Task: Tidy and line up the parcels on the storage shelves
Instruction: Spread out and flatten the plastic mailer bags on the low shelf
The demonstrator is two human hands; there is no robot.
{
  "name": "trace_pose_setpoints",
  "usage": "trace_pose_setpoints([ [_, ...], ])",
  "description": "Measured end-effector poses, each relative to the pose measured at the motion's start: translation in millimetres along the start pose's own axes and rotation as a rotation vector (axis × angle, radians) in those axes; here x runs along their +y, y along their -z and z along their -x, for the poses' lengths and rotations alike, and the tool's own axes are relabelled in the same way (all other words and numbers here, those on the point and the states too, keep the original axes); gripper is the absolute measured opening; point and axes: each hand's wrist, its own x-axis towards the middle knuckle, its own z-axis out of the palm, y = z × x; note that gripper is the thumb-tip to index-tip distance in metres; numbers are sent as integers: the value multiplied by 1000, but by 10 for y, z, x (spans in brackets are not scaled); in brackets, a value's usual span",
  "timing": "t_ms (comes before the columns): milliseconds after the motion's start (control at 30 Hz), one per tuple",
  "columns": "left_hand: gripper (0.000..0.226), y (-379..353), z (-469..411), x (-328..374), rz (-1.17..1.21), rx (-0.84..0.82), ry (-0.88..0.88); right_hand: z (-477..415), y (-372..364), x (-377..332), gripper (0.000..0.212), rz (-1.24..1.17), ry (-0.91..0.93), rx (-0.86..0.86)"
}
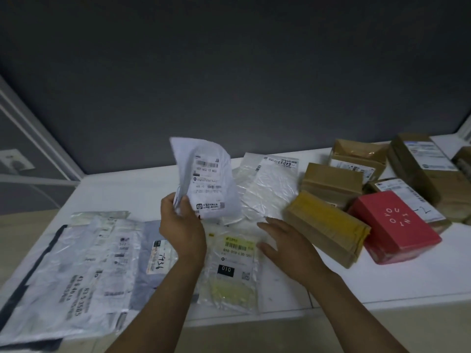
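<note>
Left hand (182, 225) pinches a white mailer bag (207, 179) upright above the white shelf (122, 189), right hand (283, 242) spread flat over a clear labelled pouch (233, 266), boxes (331, 184) waiting alongside.

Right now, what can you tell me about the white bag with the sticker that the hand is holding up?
The white plastic mailer bag is thin, soft and crinkled, and its top corner is bent over. A white shipping label with barcodes and blurred print covers most of its front. The left hand pinches its lower left edge and holds it upright above the white shelf. The right hand is apart from it. Whether its bottom edge touches the clear plastic parcel behind it cannot be told.
</note>
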Motion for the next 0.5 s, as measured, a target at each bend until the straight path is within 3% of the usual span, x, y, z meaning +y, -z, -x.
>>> trace_pose_setpoints([
  [100,10,167,156,57,106,42,104,-19,5,-95,52,-332,-54,53],
  [200,8,252,289,-12,232,-151,253,-15,61,-226,55,-763,-189,23],
  [267,5,293,376,-62,210,-301,294,23,102,-267,45,-1003,-269,41],
  [333,8,336,439,-72,173,-443,293,82,135,-251,30,-1133,-339,105],
  [500,13,411,460,-32,82,-737,330,226,92,-52,23,-1197,-605,258],
])
